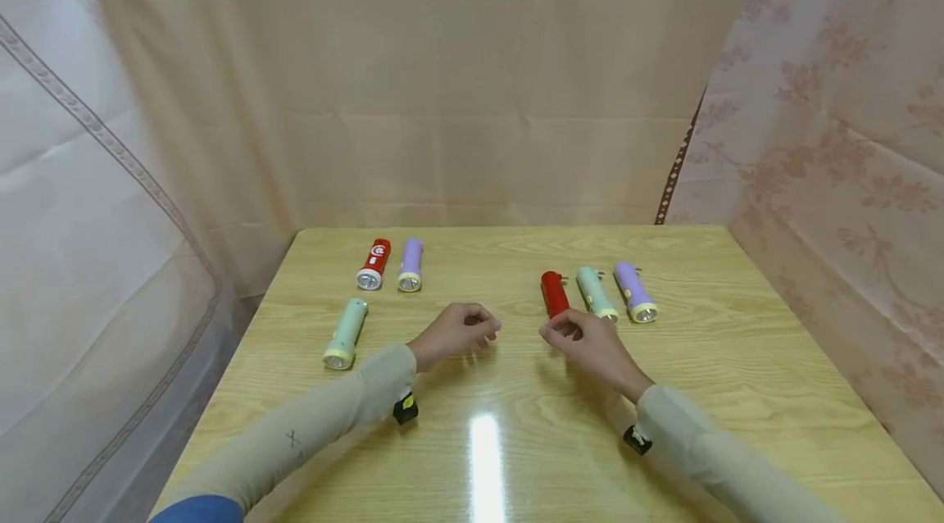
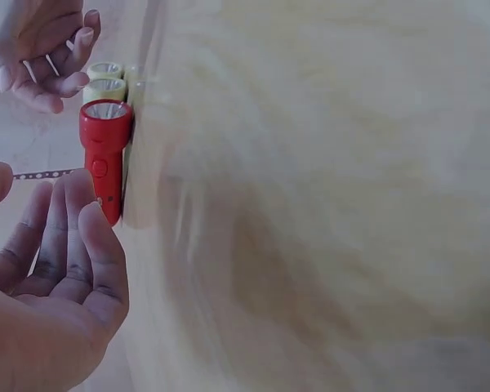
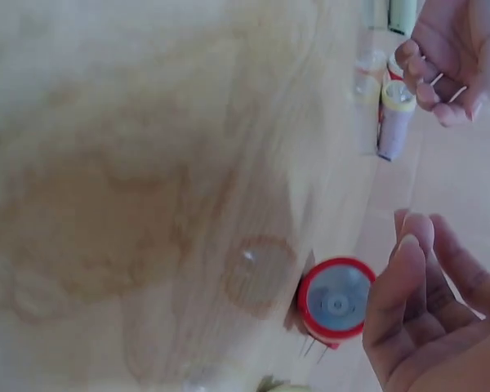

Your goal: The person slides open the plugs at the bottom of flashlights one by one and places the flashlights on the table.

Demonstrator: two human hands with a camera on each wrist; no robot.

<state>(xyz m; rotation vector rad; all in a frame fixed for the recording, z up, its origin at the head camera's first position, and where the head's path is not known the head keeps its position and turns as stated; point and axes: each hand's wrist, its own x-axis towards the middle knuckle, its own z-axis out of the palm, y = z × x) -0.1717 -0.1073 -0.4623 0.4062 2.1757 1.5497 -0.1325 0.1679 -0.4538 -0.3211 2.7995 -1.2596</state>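
My left hand [image 1: 459,332] hovers over the middle of the table, fingers loosely bent and holding nothing. Left of it lies a mint green flashlight [image 1: 347,334] with a pale yellow head. The right hand [image 1: 593,347] is just in front of a red flashlight [image 1: 554,293] and hides its head end in the head view. In the right wrist view, the thumb and fingertips come close together with nothing between them, beside the red flashlight's round lens [image 3: 336,300]. Next to the red one lie a mint green flashlight [image 1: 596,292] and a purple flashlight [image 1: 636,293].
Farther back on the left lie a red flashlight with a white head [image 1: 374,262] and a purple flashlight [image 1: 410,263]. Everything lies on a wooden table [image 1: 479,261]. Beige curtain [image 1: 472,97] hangs behind it, with patterned cloth [image 1: 848,179] at the right.
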